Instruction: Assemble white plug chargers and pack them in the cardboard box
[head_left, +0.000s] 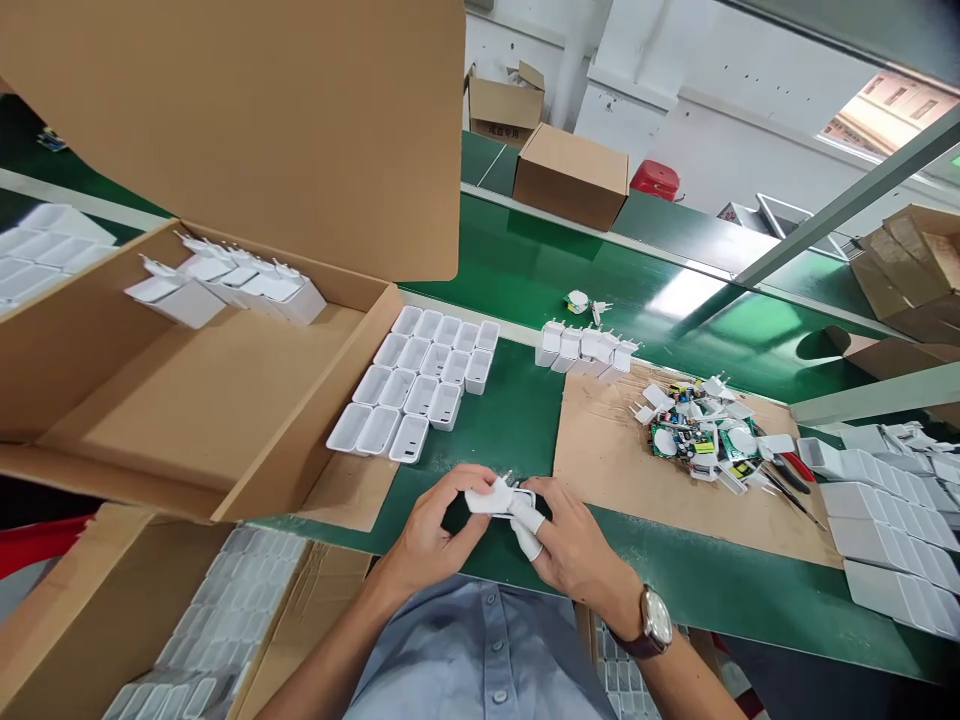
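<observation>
My left hand (435, 530) and my right hand (581, 545) meet at the front edge of the green bench, just above my shirt. Between their fingertips is a small white power adapter (501, 500), its metal pins pointing away from me. Both hands are closed on it. White coverings wrap some fingertips of the right hand, and a watch (654, 620) is on that wrist. The fingers hide much of the adapter. Beyond the left hand, open white adapter cases (405, 390) stand in rows.
At left stands an open cardboard box (300, 430) with finished-looking white adapters (255, 285). Circuit boards (697, 435), plugs and pliers (791, 475) lie on a cardboard sheet (600, 480). Upright adapters (589, 348) line its back edge. White cases (892, 520) are stacked at right.
</observation>
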